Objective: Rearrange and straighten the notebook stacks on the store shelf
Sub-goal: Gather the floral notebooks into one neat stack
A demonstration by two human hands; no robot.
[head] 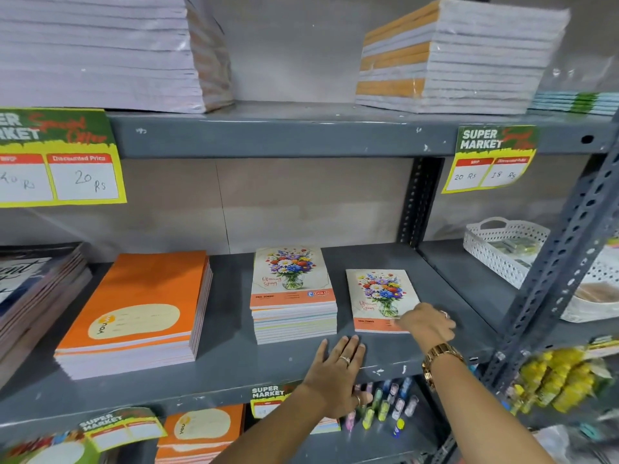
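my right hand [427, 321] pinches the lone notebook's [380, 298] corner, left hand [335, 373] spread flat on the shelf [234, 360]; i should lift it squarely onto the flower stack [293, 296].

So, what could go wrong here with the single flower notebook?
The right hand touches only the flower notebook's near corner, so it may turn crooked rather than slide straight. Pushed left, it could knock the flower stack out of line. The left hand lies flat on the shelf, steadying nothing.

Grey slotted-steel shelving [281, 135] — chipped paint, beige panelled wall [301, 202] behind, yellow price tags [489, 159], even indoor light
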